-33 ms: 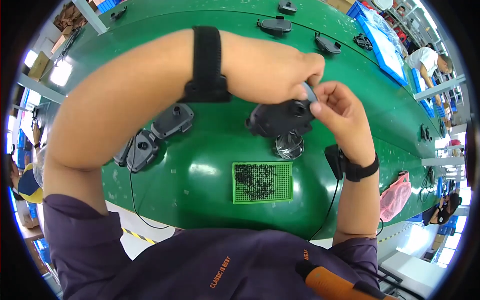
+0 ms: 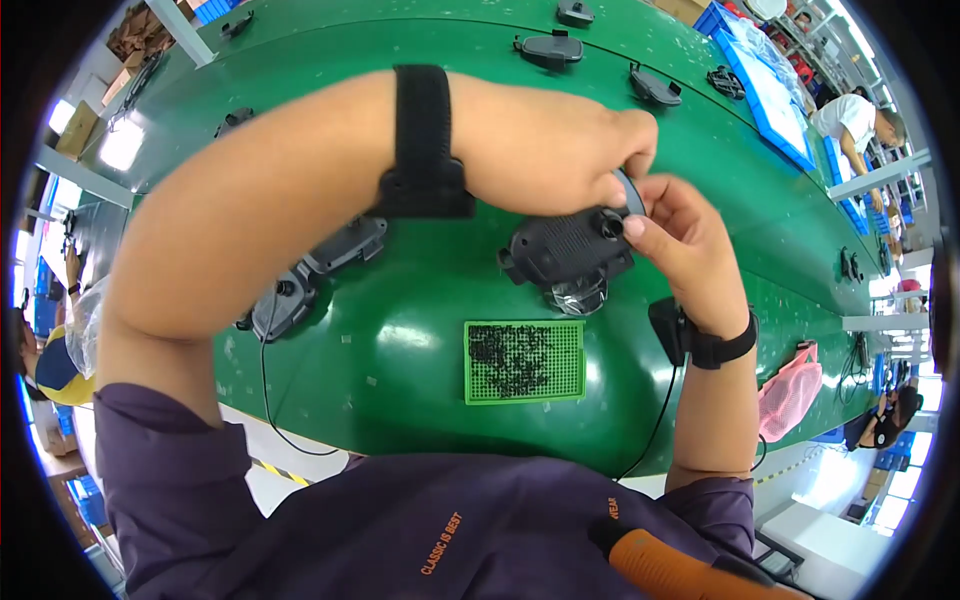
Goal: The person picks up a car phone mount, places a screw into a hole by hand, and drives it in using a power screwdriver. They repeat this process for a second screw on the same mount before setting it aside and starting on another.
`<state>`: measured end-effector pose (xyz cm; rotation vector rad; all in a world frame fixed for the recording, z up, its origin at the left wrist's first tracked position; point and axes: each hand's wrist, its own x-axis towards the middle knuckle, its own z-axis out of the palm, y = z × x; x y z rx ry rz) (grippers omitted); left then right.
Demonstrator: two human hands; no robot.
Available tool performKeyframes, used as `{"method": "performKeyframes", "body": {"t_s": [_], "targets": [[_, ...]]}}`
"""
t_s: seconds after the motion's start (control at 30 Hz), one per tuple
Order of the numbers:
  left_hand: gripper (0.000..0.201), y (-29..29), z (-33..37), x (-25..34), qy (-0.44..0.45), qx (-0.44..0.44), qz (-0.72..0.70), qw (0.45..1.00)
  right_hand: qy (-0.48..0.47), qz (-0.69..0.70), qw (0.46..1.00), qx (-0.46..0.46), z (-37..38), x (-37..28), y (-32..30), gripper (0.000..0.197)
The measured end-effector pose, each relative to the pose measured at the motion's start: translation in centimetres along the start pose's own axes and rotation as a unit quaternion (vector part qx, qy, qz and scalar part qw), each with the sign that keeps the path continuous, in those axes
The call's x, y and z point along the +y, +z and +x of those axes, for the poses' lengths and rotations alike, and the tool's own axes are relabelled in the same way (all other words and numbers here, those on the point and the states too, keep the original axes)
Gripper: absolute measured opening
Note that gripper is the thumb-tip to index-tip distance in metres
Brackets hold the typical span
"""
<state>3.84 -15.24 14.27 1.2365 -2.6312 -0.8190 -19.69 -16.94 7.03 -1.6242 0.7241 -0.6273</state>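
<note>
Over the middle of the green table, both my hands grip a dark grey phone holder (image 2: 565, 245), ridged on its upward face and with a round black knob near my fingers. My left hand (image 2: 595, 160) reaches across from the far side, its fingers closed on the holder's edge, where a grey curved rim shows. At the right end, my right hand (image 2: 682, 232) pinches that edge with thumb and bent fingers beside the knob. Below the holder, a shiny clear-wrapped round thing (image 2: 580, 297) is partly covered. Similar holders (image 2: 282, 308) lie left, half hidden by my left arm.
Nearer me sits a green mesh basket (image 2: 525, 402) with many small black parts. More holders (image 2: 553, 48) stand across the far table. Blue trays (image 2: 770, 110) and a co-worker (image 2: 855, 125) are at far right, a pink mesh bag (image 2: 792, 398) nearer. Cables trail from both wrist straps.
Both hands and the phone holder have shifted slightly toward me and to the right. The holder's ridged face shows more clearly. My left arm has uncovered another holder at the far left.
</note>
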Motion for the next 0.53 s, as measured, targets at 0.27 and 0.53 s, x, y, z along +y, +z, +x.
{"method": "performKeyframes", "body": {"t_s": [0.27,0.53], "targets": [[0.057,9.4,-3.0,-0.1,-0.015,0.242,-0.121,0.963,0.152,0.171,0.969,0.096,-5.5,5.5,-1.1,0.019],[0.067,16.5,-3.1,1.1,-0.105,0.171,-0.195,0.960,0.259,0.170,0.948,0.069,-5.9,8.3,-0.6,0.019]]}}
